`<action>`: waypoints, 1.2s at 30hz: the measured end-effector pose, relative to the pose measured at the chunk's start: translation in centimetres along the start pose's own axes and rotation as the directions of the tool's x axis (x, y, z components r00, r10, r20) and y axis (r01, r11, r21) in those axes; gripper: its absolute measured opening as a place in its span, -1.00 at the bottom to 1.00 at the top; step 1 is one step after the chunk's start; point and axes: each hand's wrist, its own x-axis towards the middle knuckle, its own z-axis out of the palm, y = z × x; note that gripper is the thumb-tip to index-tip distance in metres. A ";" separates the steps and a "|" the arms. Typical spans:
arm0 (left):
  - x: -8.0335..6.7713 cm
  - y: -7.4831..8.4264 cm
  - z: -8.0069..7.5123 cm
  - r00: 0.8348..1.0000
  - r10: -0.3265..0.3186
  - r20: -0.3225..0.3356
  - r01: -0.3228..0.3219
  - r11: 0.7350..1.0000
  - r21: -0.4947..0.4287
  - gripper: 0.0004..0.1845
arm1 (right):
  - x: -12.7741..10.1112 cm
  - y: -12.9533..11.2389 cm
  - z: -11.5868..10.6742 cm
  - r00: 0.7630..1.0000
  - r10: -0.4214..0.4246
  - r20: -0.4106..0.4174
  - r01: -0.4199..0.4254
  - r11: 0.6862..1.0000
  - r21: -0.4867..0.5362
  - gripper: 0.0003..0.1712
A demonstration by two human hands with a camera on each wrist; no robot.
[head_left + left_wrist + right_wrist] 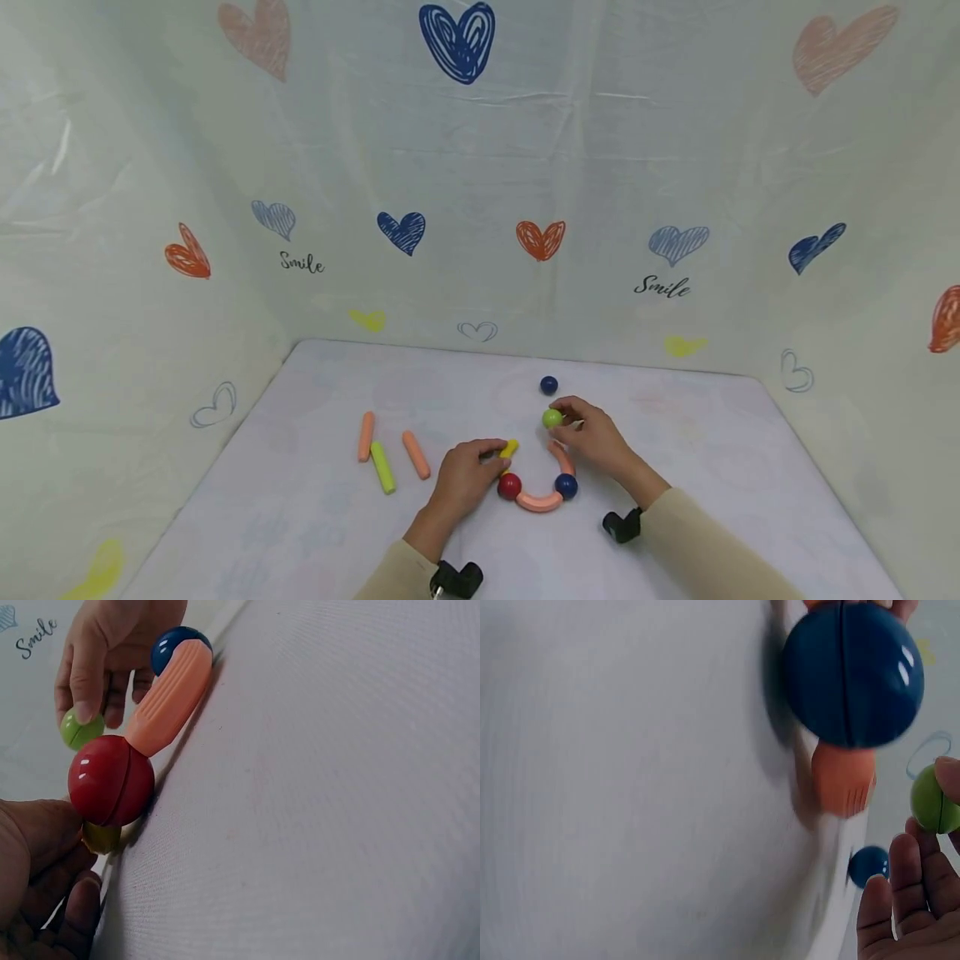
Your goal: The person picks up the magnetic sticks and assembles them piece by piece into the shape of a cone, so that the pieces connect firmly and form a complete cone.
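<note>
Head view: the left hand (pixel 463 475) pinches a yellow stick (pixel 509 449) that runs into the red ball (pixel 509 486). A curved orange piece (pixel 539 502) links red to a blue ball (pixel 566 486), and a second orange piece (pixel 560 456) rises from there under the right hand (pixel 596 436), which pinches a green ball (pixel 552 418) at its fingertips. A loose blue ball (pixel 549 385) sits farther back; three sticks (pixel 384 457) lie to the left on the table (pixel 315 500).

Left wrist: red ball (pixel 111 780) close up, yellow stick (pixel 101 836) against the left hand (pixel 37 877), green ball (pixel 80 729) beyond.

Right wrist: blue ball (pixel 853 673) looms large, orange piece (pixel 843 780) behind, green ball (pixel 934 799) at the fingertips (pixel 949 774).
</note>
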 end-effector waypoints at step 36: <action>-0.2 -0.1 0.1 1.000 0.024 -0.006 -0.024 0.999 0.024 -0.66 | 0.2 -0.7 3.0 0.970 -0.137 0.203 0.160 0.982 -0.101 -0.57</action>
